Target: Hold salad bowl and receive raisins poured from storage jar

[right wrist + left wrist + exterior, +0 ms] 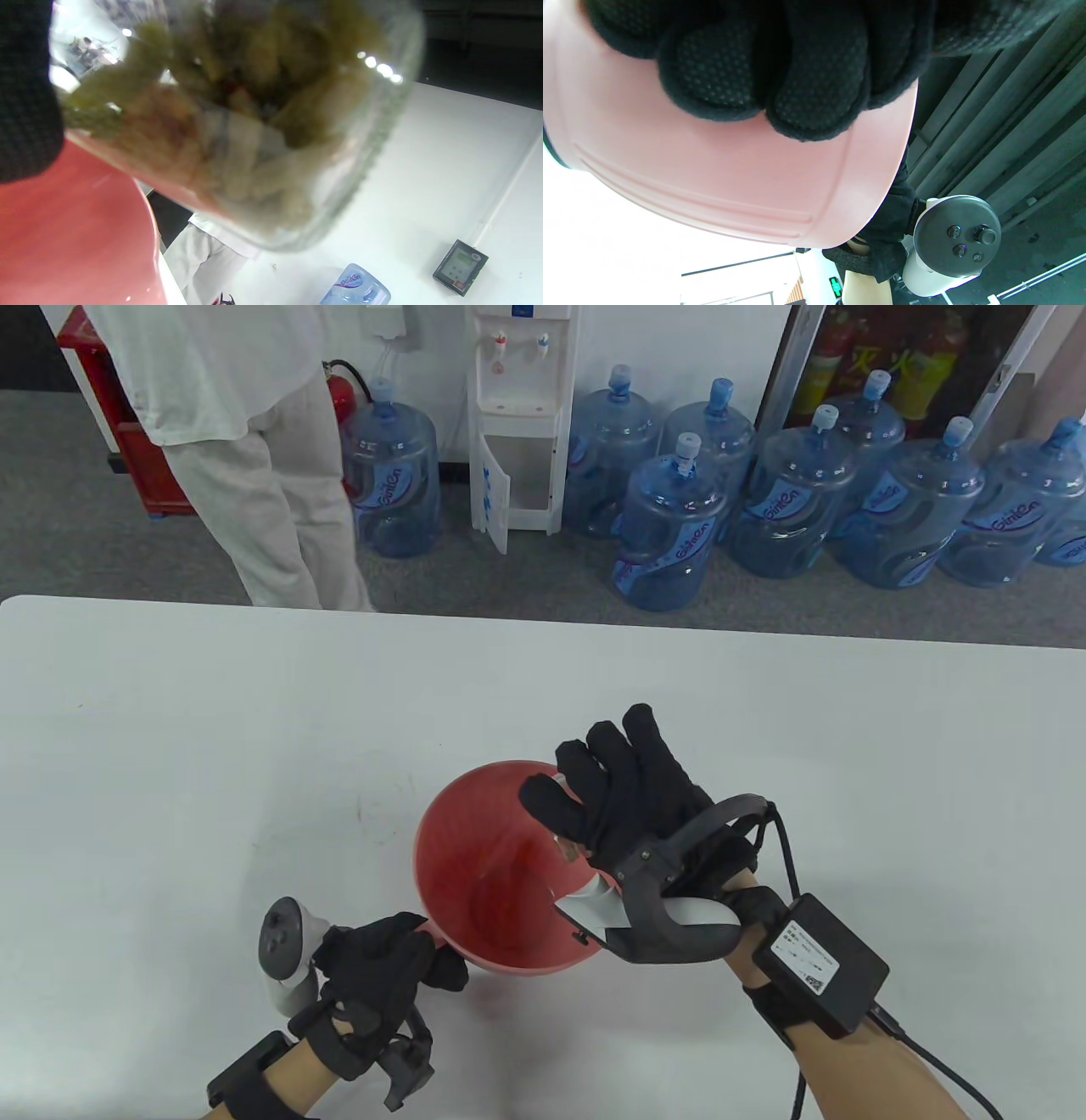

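Observation:
A red salad bowl [496, 865] is in the near middle of the white table [254, 746]. My left hand [399, 963] grips its near-left rim. In the left wrist view its fingers [806, 84] curl against the bowl's pink outer wall [712, 182]. My right hand [611, 806] is wrapped round a clear glass storage jar [570, 848] over the bowl's right rim, and it hides most of the jar from above. The right wrist view shows the jar [263, 140] tilted beside the bowl's red wall [63, 245], with greenish-brown raisins [254, 84] inside.
A person in white clothes [254, 458] stands beyond the table's far edge. Behind them are several blue water bottles [670, 534] and a white water dispenser [517, 415]. The right wrist view shows a small black device [460, 267] on a white surface.

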Available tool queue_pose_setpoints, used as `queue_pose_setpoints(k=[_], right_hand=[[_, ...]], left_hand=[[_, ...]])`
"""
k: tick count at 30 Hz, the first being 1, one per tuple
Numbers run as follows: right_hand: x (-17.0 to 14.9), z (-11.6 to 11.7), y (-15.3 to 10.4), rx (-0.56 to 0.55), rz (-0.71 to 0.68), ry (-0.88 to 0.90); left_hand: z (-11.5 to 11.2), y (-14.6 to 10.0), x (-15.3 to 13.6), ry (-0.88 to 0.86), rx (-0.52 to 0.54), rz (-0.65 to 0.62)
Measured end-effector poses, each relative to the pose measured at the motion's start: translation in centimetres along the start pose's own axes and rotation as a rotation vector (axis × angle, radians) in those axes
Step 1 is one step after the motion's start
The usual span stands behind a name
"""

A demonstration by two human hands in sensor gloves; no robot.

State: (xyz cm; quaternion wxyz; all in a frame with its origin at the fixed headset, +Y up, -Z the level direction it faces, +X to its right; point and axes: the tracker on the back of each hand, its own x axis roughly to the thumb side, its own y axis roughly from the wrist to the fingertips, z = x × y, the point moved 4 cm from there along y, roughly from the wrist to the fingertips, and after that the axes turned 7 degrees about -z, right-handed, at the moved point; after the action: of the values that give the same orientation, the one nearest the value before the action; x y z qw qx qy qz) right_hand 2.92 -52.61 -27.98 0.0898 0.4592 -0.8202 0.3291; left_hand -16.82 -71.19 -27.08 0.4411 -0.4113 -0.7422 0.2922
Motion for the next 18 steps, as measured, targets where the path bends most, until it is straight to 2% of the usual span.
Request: queue_pose_setpoints(k=[5, 18], right_hand=[[0.9, -0.3, 0.6, -0.013, -0.043, -0.086], [2.4, -0.6, 1.3, -0.032, -0.097, -0.165]], left_hand=[[-0.1, 0.0, 0.1, -0.013, 0.007, -0.005], [0.1, 0.0, 0.2, -0.029, 0.016, -0.01]])
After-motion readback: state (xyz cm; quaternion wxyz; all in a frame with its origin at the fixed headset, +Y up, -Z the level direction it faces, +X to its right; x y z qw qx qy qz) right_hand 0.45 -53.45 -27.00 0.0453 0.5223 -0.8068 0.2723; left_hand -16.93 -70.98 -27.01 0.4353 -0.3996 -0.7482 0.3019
